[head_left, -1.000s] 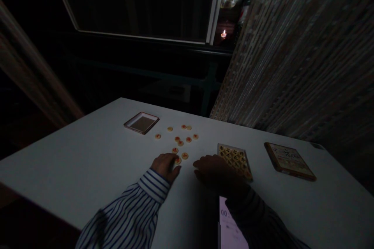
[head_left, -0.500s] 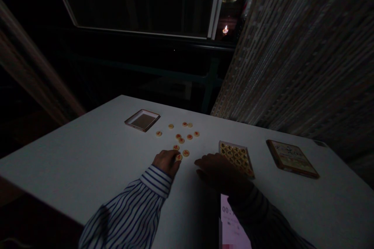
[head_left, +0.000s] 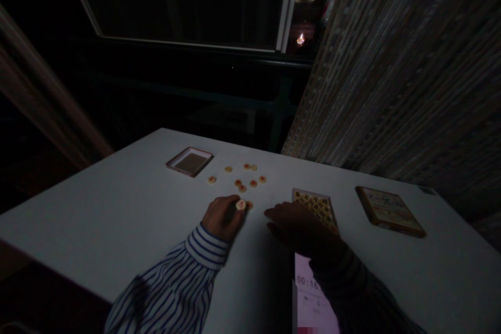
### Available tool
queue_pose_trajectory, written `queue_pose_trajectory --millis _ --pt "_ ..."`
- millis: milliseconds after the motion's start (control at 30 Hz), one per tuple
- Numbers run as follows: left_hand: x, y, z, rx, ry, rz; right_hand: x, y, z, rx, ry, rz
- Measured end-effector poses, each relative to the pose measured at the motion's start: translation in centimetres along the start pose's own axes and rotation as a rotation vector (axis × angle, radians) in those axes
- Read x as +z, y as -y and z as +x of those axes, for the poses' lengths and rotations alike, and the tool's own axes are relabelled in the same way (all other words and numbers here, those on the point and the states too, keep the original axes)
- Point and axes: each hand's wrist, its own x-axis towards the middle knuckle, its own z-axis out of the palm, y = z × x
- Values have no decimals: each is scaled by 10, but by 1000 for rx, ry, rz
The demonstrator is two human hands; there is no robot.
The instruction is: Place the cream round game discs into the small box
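My left hand pinches a round xiangqi piece with a red character, its face turned toward me, just above the table. Beside it, partly covered, lies another red-marked piece. Several more red pieces are scattered farther back, a few of them face down or too dim to read. My right hand hovers palm down, fingers stretched to the left with a gap to the thumb. It hides part of a shallow box in which pieces with black characters sit in rows.
On the white table, an open shallow box lid or tray stands at the back left. A flat box with a printed picture lies on the right. Near the front, a lit phone shows a timer. Strip curtains hang behind the table.
My left hand has raised the xiangqi piece slightly off the table and tilted it toward me. A piece behind it is now hidden. My right hand has shifted slightly right.
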Motion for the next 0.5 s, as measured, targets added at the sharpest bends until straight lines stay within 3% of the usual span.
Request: queue_pose_trajectory --millis 267,500 --pt "-3 -9 5 38 -112 -36 -4 -6 -1 17 21 -5" --pt "-2 -22 11 52 -86 -46 -19 -13 0 100 80 -41"
